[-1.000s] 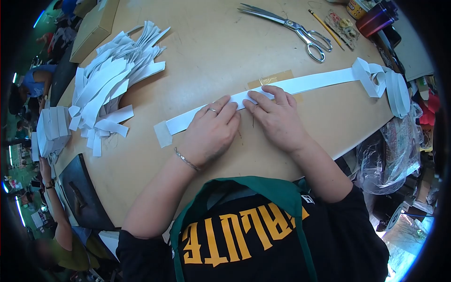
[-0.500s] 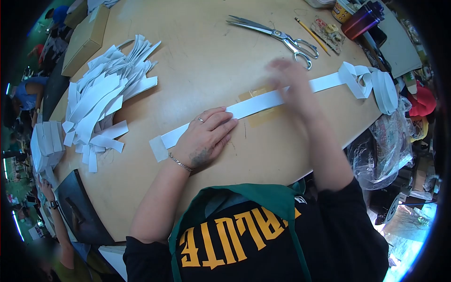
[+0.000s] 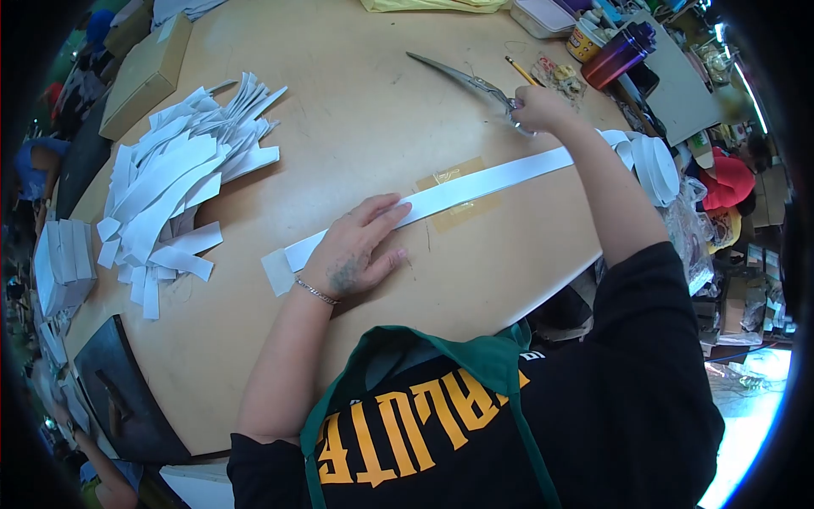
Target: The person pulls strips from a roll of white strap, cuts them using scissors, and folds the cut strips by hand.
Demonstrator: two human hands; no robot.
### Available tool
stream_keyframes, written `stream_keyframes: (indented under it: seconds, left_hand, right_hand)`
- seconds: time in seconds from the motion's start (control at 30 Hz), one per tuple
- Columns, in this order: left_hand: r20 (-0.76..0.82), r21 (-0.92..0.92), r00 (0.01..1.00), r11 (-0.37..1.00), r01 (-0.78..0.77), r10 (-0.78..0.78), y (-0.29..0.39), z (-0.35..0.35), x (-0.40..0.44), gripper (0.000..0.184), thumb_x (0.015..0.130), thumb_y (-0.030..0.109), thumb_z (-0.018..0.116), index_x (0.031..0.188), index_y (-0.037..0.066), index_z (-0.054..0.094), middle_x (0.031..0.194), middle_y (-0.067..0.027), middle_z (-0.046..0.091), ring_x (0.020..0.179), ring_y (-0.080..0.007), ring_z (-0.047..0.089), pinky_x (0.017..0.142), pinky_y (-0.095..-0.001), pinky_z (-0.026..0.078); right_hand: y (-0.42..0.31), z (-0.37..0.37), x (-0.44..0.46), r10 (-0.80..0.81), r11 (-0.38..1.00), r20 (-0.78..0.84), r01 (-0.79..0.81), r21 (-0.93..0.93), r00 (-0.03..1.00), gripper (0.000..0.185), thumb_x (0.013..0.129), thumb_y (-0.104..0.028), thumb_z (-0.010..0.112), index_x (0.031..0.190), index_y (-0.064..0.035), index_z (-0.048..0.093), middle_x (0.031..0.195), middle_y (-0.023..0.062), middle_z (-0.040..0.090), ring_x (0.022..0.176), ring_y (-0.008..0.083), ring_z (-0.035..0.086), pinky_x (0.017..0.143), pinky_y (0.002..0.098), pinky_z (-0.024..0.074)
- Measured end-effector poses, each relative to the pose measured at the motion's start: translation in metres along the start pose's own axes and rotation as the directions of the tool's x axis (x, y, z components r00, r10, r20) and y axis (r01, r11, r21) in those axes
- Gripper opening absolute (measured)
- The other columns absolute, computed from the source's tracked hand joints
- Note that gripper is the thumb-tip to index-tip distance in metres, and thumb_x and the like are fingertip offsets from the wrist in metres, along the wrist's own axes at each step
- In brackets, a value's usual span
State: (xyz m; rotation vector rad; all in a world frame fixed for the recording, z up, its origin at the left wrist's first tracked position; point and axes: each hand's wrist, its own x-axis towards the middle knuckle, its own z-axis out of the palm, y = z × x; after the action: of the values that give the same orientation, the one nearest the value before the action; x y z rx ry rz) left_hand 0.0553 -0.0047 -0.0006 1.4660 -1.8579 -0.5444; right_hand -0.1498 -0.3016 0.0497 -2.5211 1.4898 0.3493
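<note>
A long white strip runs slantwise over the table, crossing clear brown tape stuck to the surface. My left hand lies flat on the strip near its left end, fingers stretched out. Beside that end is a pale square patch. Up and to the right, my right hand is closed around the handles of large metal scissors; the blades point to the upper left. The handles are partly hidden by the fingers. The strip continues under my right forearm to a white roll.
A heap of cut white strips lies on the left, near white stacked pieces and a cardboard box. A dark board is at lower left. A pencil and purple bottle lie at upper right. Another person's arm shows at lower left.
My right hand has left the strip, moved up to the scissors and closed on their handles. My left hand stays on the strip. The view has shifted slightly.
</note>
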Motion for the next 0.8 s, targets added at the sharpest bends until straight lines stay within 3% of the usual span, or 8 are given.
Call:
stream_keyframes:
  seconds: [0.07,0.1,0.2,0.23,0.27,0.4,0.57,0.8]
  left_hand:
    - [0.008,0.033,1.000,0.999,-0.019,0.019,-0.004,0.003,-0.001,0.034,0.080,0.014,0.063,0.112,0.003,0.059,0.123,-0.0164,0.052,0.109,-0.0320,0.055,0.092,-0.0362,0.046]
    - [0.014,0.047,0.999,0.998,-0.029,0.029,-0.008,0.004,-0.002,0.033,0.080,0.014,0.062,0.111,0.003,0.059,0.124,-0.0166,0.052,0.107,-0.0322,0.056,0.091,-0.0357,0.046]
    - [0.015,0.024,1.000,0.999,-0.027,0.026,-0.011,0.007,-0.002,0.030,0.081,0.011,0.062,0.109,0.002,0.060,0.123,-0.0170,0.052,0.101,-0.0324,0.059,0.087,-0.0354,0.049]
    - [0.007,0.025,1.000,0.999,-0.029,0.029,-0.011,0.007,-0.001,0.028,0.081,0.010,0.061,0.108,0.002,0.061,0.123,-0.0171,0.052,0.101,-0.0324,0.059,0.087,-0.0353,0.049]
    - [0.002,0.027,1.000,0.999,-0.031,0.031,-0.009,0.006,0.000,0.027,0.081,0.009,0.061,0.107,0.002,0.061,0.122,-0.0172,0.052,0.100,-0.0324,0.059,0.086,-0.0351,0.049]
    - [-0.044,0.060,0.997,0.996,-0.062,0.065,-0.011,0.010,0.001,0.024,0.081,0.005,0.061,0.105,0.001,0.062,0.119,-0.0176,0.054,0.101,-0.0326,0.059,0.086,-0.0355,0.049]
    - [-0.062,0.114,0.994,0.990,-0.086,0.093,-0.010,0.012,0.000,0.023,0.081,0.004,0.061,0.104,0.001,0.062,0.117,-0.0161,0.056,0.102,-0.0322,0.059,0.086,-0.0356,0.049]
    - [-0.057,0.094,0.996,0.993,-0.067,0.073,-0.009,0.012,0.000,0.023,0.081,0.004,0.062,0.103,0.002,0.062,0.117,-0.0152,0.056,0.102,-0.0313,0.058,0.086,-0.0349,0.049]
  right_hand:
    - [-0.002,-0.019,-0.031,0.082,0.922,0.131,-0.125,0.367,0.988,0.025,0.077,-0.026,0.069,0.078,-0.0014,0.062,0.066,0.0100,0.061,0.055,0.0194,0.059,0.051,0.0320,0.0450]
    - [-0.003,-0.019,-0.055,0.089,0.914,0.131,-0.134,0.383,0.987,0.024,0.083,-0.025,0.068,0.074,-0.0060,0.057,0.054,0.0004,0.051,0.045,0.0093,0.049,0.043,0.0244,0.0399]
    - [0.008,0.013,-0.150,0.044,0.614,0.277,-0.245,0.750,0.960,0.023,0.084,-0.028,0.066,0.082,-0.0067,0.058,0.064,-0.0002,0.055,0.051,0.0091,0.054,0.045,0.0233,0.0418]
    - [0.017,0.029,-0.185,-0.073,0.518,0.327,-0.245,0.820,0.942,0.027,0.084,-0.032,0.065,0.084,-0.0061,0.057,0.067,0.0003,0.055,0.053,0.0096,0.055,0.047,0.0239,0.0438]
    - [0.029,0.047,-0.217,-0.307,0.399,0.283,-0.147,0.905,0.909,0.036,0.081,-0.040,0.066,0.084,-0.0060,0.055,0.066,0.0009,0.055,0.055,0.0106,0.056,0.049,0.0243,0.0450]
    - [-0.005,0.059,-0.302,-0.343,0.355,0.484,-0.366,0.861,0.805,0.047,0.084,-0.053,0.059,0.089,-0.0065,0.049,0.071,0.0006,0.051,0.065,0.0110,0.055,0.060,0.0266,0.0486]
    - [-0.006,0.078,-0.297,-0.412,0.409,0.498,-0.333,0.849,0.763,0.050,0.088,-0.057,0.051,0.084,-0.0072,0.049,0.067,0.0032,0.052,0.062,0.0128,0.057,0.060,0.0269,0.0480]
    - [-0.014,0.082,-0.292,-0.334,0.462,0.525,-0.350,0.815,0.783,0.054,0.089,-0.061,0.043,0.080,-0.0073,0.047,0.063,0.0045,0.054,0.060,0.0138,0.059,0.057,0.0258,0.0468]
